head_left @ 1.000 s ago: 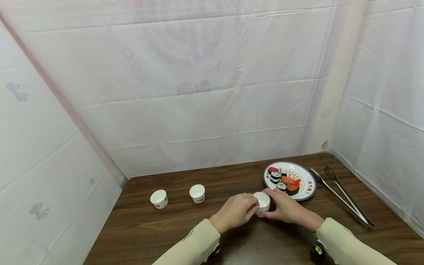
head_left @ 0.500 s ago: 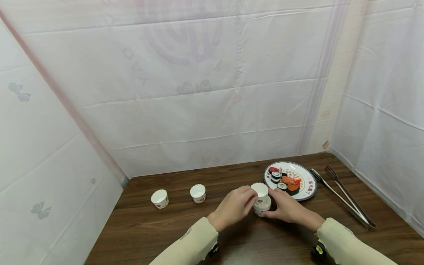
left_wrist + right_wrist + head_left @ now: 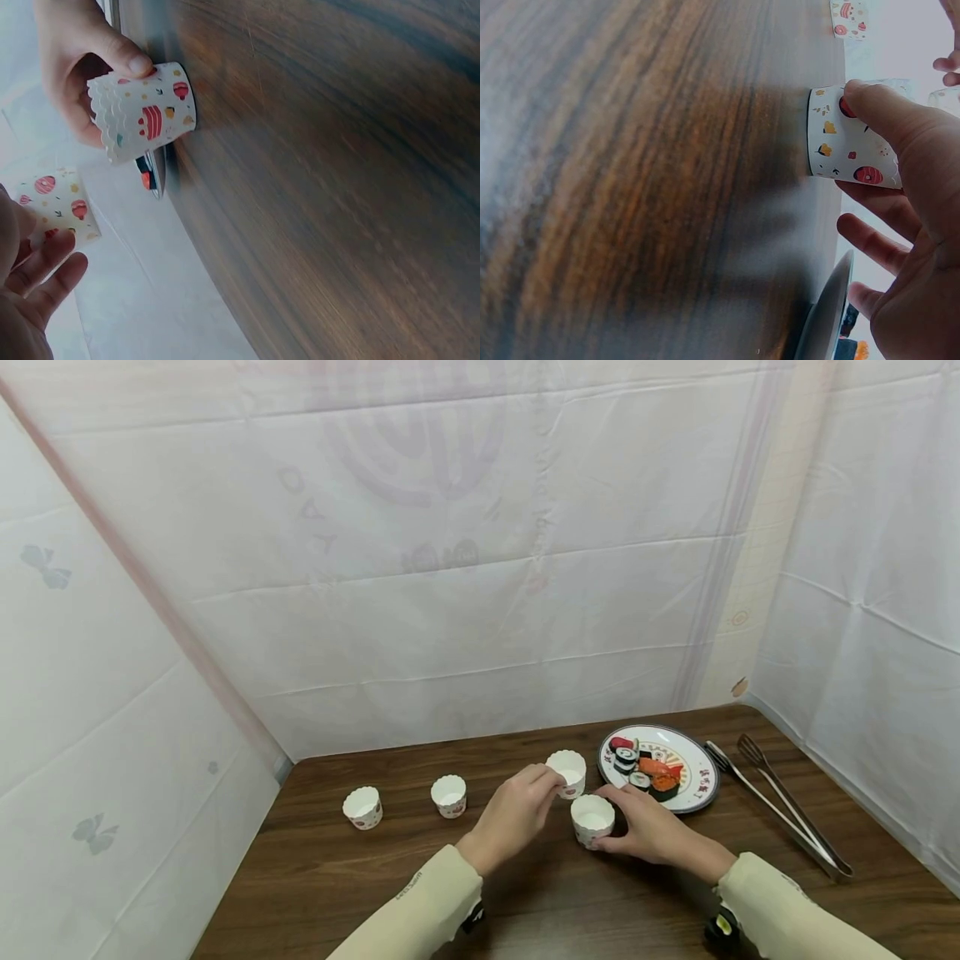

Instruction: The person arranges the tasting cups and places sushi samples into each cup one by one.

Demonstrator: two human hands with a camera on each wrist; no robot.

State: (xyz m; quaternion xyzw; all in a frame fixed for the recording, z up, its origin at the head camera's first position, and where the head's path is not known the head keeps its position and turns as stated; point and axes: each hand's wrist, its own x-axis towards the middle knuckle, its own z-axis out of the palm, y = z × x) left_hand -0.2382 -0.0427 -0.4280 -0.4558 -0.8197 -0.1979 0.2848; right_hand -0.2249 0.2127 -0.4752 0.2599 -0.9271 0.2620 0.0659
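Observation:
My left hand [image 3: 517,810] pinches a white paper baking cup [image 3: 567,774] by its near side; in the left wrist view that cup [image 3: 64,202] hangs above the table, printed with red and yellow sweets. Thumb and fingers of my right hand [image 3: 648,828] hold a second baking cup [image 3: 592,822] around its side. In the right wrist view this cup [image 3: 847,146] has its base on or very close to the wood. Two more baking cups, one at the left [image 3: 362,808] and another baking cup [image 3: 449,797] nearer the middle, stand upright on the table.
A round plate [image 3: 701,789] with several sushi pieces [image 3: 652,768] lies just beyond my right hand. To its right are metal tongs [image 3: 787,814]. The brown wooden table [image 3: 337,877] meets pale cloth walls [image 3: 450,610] at its back.
The left hand has lifted one baking cup out of the other and carried it up, left and away from me. The right hand stays around the lower cup.

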